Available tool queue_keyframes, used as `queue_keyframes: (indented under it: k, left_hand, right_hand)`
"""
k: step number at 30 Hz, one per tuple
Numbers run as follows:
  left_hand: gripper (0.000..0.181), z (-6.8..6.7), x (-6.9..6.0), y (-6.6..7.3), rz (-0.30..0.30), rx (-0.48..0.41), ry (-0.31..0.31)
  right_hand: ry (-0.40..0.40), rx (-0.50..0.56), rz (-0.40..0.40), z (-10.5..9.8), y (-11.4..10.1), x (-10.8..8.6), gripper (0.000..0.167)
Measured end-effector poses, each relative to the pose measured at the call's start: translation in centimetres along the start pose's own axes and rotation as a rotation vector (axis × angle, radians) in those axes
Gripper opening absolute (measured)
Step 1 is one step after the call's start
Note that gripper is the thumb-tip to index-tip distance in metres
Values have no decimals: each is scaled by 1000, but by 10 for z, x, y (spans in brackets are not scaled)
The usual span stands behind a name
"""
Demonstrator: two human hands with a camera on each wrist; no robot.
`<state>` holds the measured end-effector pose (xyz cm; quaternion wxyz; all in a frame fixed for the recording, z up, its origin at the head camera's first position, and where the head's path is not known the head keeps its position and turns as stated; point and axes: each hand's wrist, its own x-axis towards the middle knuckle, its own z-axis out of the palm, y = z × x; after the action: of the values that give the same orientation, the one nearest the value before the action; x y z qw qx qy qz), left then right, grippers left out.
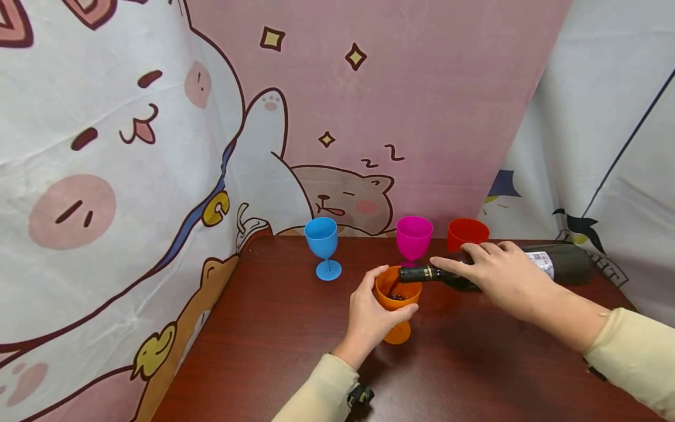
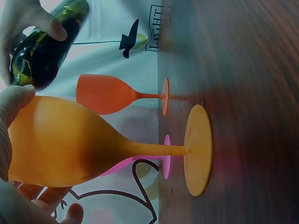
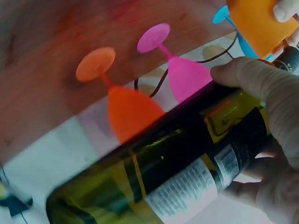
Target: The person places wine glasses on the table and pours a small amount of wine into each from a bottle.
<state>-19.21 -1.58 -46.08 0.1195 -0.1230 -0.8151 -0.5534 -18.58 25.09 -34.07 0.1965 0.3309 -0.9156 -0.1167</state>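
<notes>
Covering part of the bottle (image 3: 182,156), right grip (image 1: 508,281) clasps it while left grip (image 1: 370,313) holds orange goblet (image 2: 91,144).

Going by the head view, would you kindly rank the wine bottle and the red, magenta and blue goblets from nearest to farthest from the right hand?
1. Wine bottle: gripped in the right hand.
2. Red goblet: partly hidden behind the bottle.
3. Magenta goblet: left of the red goblet.
4. Blue goblet: leftmost of the goblets.

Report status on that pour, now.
Left grip around orange goblet. Right grip on tipped bottle, mouth over goblet. Dark liquid running in. Nothing seen in the way.
</notes>
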Motion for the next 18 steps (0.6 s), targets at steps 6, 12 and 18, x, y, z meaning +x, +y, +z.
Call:
queue_keyframes:
  k: [6,12,18]
  left_hand:
    - [85,0,0,-1,-10,-4,-13]
    - [85,0,0,-2,16,-11,-7]
    - [86,1,0,-2,8,-13,0]
  right_hand:
    - [27,226,89,16,-15,5,102]
    - [73,514,212,19,-21,11,97]
    - [201,723,347,12,-12,6,101]
